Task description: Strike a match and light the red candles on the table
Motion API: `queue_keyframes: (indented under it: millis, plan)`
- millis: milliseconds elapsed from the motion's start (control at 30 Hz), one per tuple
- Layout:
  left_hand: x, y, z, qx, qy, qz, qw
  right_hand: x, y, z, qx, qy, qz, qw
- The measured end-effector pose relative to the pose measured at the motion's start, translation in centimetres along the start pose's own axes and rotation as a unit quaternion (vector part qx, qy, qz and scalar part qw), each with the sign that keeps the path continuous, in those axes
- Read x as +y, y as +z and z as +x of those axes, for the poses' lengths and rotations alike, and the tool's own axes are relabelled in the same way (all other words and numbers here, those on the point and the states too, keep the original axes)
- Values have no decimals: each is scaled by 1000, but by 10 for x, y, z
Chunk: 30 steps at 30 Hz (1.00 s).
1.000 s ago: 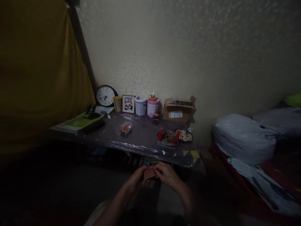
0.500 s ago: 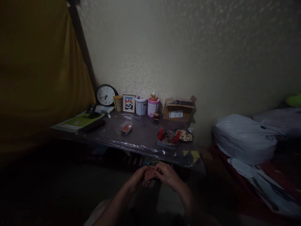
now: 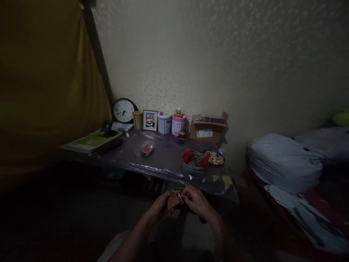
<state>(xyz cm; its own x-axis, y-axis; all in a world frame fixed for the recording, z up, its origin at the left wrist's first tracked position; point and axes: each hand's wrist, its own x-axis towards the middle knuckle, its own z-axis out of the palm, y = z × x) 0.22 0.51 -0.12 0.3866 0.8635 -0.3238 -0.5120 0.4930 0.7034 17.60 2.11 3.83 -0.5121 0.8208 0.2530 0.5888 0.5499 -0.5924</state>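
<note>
My left hand point(image 3: 160, 205) is closed around a small reddish-brown matchbox point(image 3: 172, 201), held low in front of the table's near edge. At the box's right end its dark opening shows, with white matchsticks point(image 3: 179, 197) sticking out. My right hand point(image 3: 196, 201) is at that end, thumb and forefinger pinched on a white match. On the table behind, two red candles point(image 3: 186, 156) stand in a round dish point(image 3: 195, 166) of dark bits. A second dish with pale strips point(image 3: 215, 157) sits beside it.
A plastic-wrapped pack point(image 3: 147, 148) lies on the plastic-covered table point(image 3: 163, 160). Along the wall stand a clock point(image 3: 124, 110), a framed panda picture point(image 3: 149, 120), two tubs point(image 3: 164, 123) and a cardboard box point(image 3: 208, 133). White bags point(image 3: 285, 160) are at the right, a yellow curtain point(image 3: 51, 80) at the left.
The matchbox's end has come open to view, and white matchsticks now show there. My right hand has shifted slightly right, pinching a match. The camera view has moved a little.
</note>
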Motion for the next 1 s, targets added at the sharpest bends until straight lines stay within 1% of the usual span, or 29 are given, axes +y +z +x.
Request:
queue_keyframes:
  millis: [133,300,533,833,1000]
  plan:
    - [1,-1,0,7,32,-10,999,5,-2,1,14,-8,9,1000]
    - [0,-3,5,12,67,-31,997,6,0,1,16,-8,4,1000]
    - [4,3,2,43,101,-49,993,5,5,4,71,32,5,997]
    - [0,-2,8,59,139,-19,988,8,11,7,87,46,88,991]
    - [-3,-4,10,71,142,-4,987,15,17,8,86,83,190,974]
